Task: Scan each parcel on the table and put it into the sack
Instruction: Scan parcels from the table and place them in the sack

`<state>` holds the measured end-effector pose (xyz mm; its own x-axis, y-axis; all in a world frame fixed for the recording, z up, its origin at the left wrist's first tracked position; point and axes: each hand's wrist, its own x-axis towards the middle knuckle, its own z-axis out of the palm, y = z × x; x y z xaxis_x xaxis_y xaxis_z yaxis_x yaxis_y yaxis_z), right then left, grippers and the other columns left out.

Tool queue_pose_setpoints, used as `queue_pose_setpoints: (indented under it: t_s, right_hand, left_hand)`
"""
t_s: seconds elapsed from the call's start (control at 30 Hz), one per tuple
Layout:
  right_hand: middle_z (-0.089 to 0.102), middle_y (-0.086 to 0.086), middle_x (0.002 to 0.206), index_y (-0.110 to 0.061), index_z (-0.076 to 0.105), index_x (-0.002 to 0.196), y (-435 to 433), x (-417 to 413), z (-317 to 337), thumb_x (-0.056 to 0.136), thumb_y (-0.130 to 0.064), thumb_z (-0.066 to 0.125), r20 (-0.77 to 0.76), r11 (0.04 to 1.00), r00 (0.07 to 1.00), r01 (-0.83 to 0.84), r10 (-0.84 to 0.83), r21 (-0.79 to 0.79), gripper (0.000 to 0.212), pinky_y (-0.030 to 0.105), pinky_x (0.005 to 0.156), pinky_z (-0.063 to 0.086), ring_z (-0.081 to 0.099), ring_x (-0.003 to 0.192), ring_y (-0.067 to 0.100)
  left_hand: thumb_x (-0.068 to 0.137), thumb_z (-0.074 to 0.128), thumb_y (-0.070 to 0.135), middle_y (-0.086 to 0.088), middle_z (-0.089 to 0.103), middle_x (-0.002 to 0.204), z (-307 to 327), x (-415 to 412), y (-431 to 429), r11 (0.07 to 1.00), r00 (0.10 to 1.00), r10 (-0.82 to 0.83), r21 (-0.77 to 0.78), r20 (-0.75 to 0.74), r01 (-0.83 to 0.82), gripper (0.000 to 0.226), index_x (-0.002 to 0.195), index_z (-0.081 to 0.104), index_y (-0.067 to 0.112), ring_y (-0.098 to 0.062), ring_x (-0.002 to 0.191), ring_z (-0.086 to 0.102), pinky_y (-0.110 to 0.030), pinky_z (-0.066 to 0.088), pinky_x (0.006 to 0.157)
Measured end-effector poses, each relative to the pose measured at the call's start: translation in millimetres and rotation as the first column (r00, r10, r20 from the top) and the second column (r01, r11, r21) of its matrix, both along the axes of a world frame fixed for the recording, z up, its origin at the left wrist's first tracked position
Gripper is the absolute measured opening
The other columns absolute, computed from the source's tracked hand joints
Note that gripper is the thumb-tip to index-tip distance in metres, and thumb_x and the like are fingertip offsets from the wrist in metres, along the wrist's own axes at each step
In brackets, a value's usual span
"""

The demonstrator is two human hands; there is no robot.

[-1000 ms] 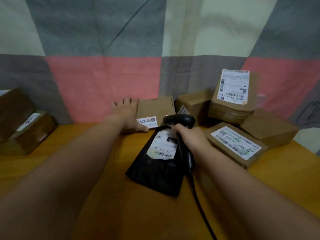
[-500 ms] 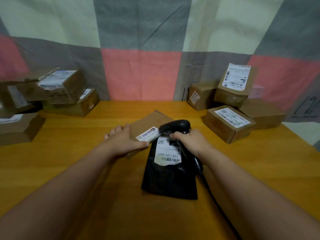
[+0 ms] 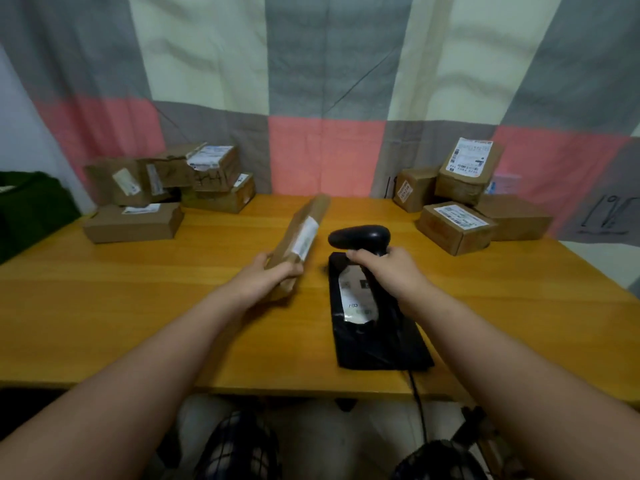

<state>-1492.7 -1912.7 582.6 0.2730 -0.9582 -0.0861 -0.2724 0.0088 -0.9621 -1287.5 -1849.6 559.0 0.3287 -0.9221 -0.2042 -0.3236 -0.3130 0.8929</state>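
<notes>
1. At the far left edge sits a dark green fabric bulk. It is probably the sack, though too little of it shows to be sure. It is just off the end of the orange-brown wooden table.
2. A heap of brown cardboard boxes with white labels lies at the table's back left corner, and no hand is near it.
3. The left hand has fingers and thumb curled round the near end of a flat brown cardboard parcel with a white label. A second ago this hand rested on the parcel at the back of the table. Half a second ago it had dragged the parcel to the middle. Now the parcel is off the wood, tipped on edge, with its label turned rightward.
4. The right hand is wrapped tight round the handle of a black handheld barcode scanner. The scanner's head points left at that label, so the scan looks to be the step in hand. After that the parcel would go left to the sack.
5. A black plastic mailer bag with a white label lies flat under the scanner and is not held. It is likely due a scan of its own.
6. More labelled brown cardboard boxes are stacked at the back right, still to be done.
</notes>
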Motion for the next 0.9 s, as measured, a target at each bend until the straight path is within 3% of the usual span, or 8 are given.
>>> queue_pose_setpoints:
  t_s: [0.1,0.2,0.3,0.43,0.57,0.67,0.73,0.9]
  right_hand:
    - [0.060,0.006,0.074,-0.010,0.064,0.099,12.0,11.4,-1.5,0.082,-0.034,0.075,0.340,0.975,0.939,-0.023,-0.055,0.221,0.031,0.042,0.073,0.054,0.062,0.064,0.022]
    - [0.064,0.008,0.080,-0.011,0.065,0.100,19.0,25.1,-7.0,0.081,-0.034,0.075,0.413,0.955,0.910,-0.086,-0.042,0.285,0.031,0.044,0.074,0.053,0.063,0.065,0.024]
    - [0.073,0.007,0.097,-0.014,0.067,0.111,22.3,33.3,-8.0,0.083,-0.023,0.073,0.510,0.950,0.859,-0.113,-0.054,0.290,0.029,0.041,0.074,0.058,0.069,0.091,0.024]
    - [0.073,0.011,0.093,-0.010,0.068,0.108,16.6,29.6,-6.6,0.081,-0.012,0.073,0.546,0.967,0.825,0.001,-0.144,0.254,0.027,0.032,0.065,0.053,0.068,0.079,0.024]
    - [0.071,0.013,0.095,-0.011,0.067,0.095,15.3,17.9,-0.4,0.080,-0.003,0.071,0.452,0.994,0.890,0.011,-0.060,0.111,0.017,0.041,0.081,0.055,0.068,0.087,0.028]
    - [0.071,0.015,0.098,-0.010,0.064,0.107,17.4,9.5,6.1,0.079,-0.002,0.071,0.254,0.993,0.960,-0.116,0.115,-0.012,0.030,0.035,0.078,0.057,0.070,0.090,0.027]
    - [0.070,0.014,0.096,-0.013,0.064,0.103,16.8,6.6,11.0,0.078,-0.001,0.072,0.136,0.983,0.975,-0.167,0.176,-0.079,0.028,0.033,0.077,0.056,0.069,0.091,0.027]
    - [0.066,0.012,0.084,-0.013,0.065,0.098,9.4,2.0,23.2,0.075,-0.001,0.071,-0.177,0.937,0.940,-0.317,0.290,-0.148,0.026,0.039,0.077,0.053,0.065,0.084,0.026]
  left_hand:
    - [0.090,0.054,0.048,0.000,0.061,0.113,6.6,-18.6,10.9,0.979,0.954,0.061,-0.169,-0.292,-0.114,0.050,0.135,0.044,0.027,-0.015,0.091,0.058,-0.029,0.045,0.067]
    - [0.098,0.048,0.034,-0.002,0.068,0.109,10.1,-36.0,14.5,0.945,0.869,-0.047,-0.305,-0.492,-0.121,0.030,0.126,0.052,0.026,-0.017,0.092,0.065,-0.030,0.050,0.075]
    - [0.098,0.052,0.022,0.003,0.073,0.101,9.6,-41.4,15.0,0.899,0.892,-0.100,-0.425,-0.441,-0.110,0.029,0.126,0.056,0.019,-0.009,0.090,0.069,-0.025,0.055,0.075]
    - [0.095,0.056,0.011,0.004,0.067,0.098,14.0,-33.5,13.3,0.873,0.970,-0.042,-0.481,-0.238,-0.080,0.048,0.139,0.036,0.014,0.005,0.078,0.067,-0.012,0.051,0.067]
    - [0.089,0.065,0.017,0.007,0.059,0.117,12.5,-17.2,13.4,0.904,0.979,-0.006,-0.420,-0.203,-0.082,0.074,0.149,0.022,0.019,0.004,0.092,0.063,-0.019,0.049,0.081]
    - [0.089,0.065,0.029,0.008,0.062,0.103,19.8,0.4,10.2,0.895,0.949,0.103,-0.388,-0.297,-0.219,0.079,0.151,0.018,0.014,-0.012,0.104,0.061,-0.032,0.046,0.097]
    - [0.089,0.064,0.036,0.007,0.059,0.102,26.7,14.8,8.8,0.884,0.951,0.195,-0.377,-0.240,-0.276,0.079,0.150,0.020,0.011,-0.016,0.108,0.058,-0.037,0.043,0.104]
    - [0.094,0.050,0.050,0.000,0.061,0.110,27.4,44.0,18.4,0.930,0.964,0.227,-0.263,-0.142,-0.258,0.044,0.123,0.054,0.017,-0.014,0.085,0.054,-0.028,0.041,0.071]
